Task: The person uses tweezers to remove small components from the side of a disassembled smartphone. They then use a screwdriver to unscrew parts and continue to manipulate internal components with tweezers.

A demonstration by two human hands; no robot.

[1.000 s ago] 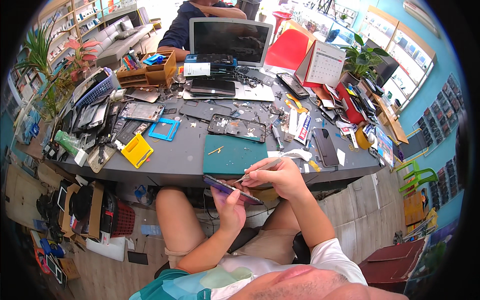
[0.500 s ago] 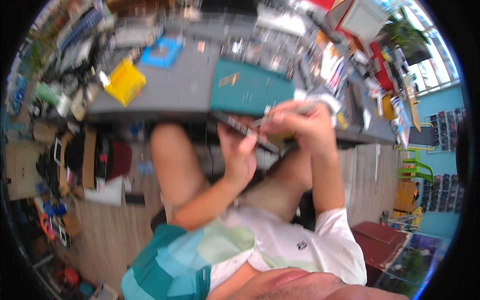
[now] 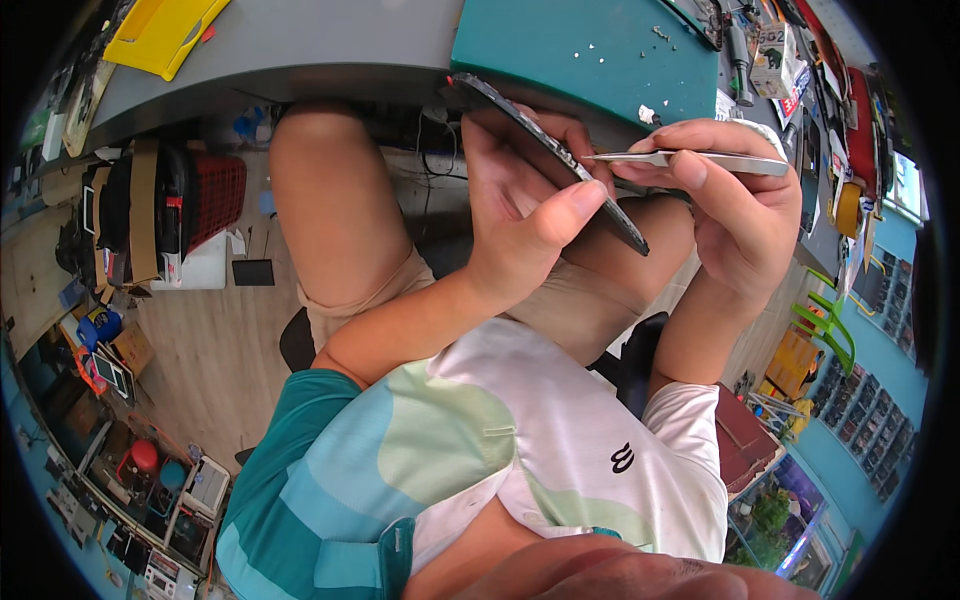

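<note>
My left hand [image 3: 515, 240] is closed round a thin black phone [image 3: 548, 150], its thumb on the near edge and its fingers behind. The phone is tilted and seen almost edge-on, so its faces are mostly hidden; small parts or residue show along its rim. Between the thumb and fingers of my right hand [image 3: 745, 220] is a pair of silver tweezers [image 3: 745, 161]. They point left, with the tip beside the phone's edge, close to my left fingers. Whether the tip touches the phone, I cannot tell.
Just beyond my hands, a teal work mat [image 3: 570, 60] with small white scraps [image 3: 648, 115] lies on the grey table [image 3: 330, 45]. A yellow tray [image 3: 165, 35] sits far left. Tools and small boxes crowd the right side. Below the table at left is a red crate [image 3: 218, 190].
The view has tipped down and nearer my body, so the table sits higher in the picture and less of it shows. Both hands keep hold of the phone and tweezers. The blur has cleared.
</note>
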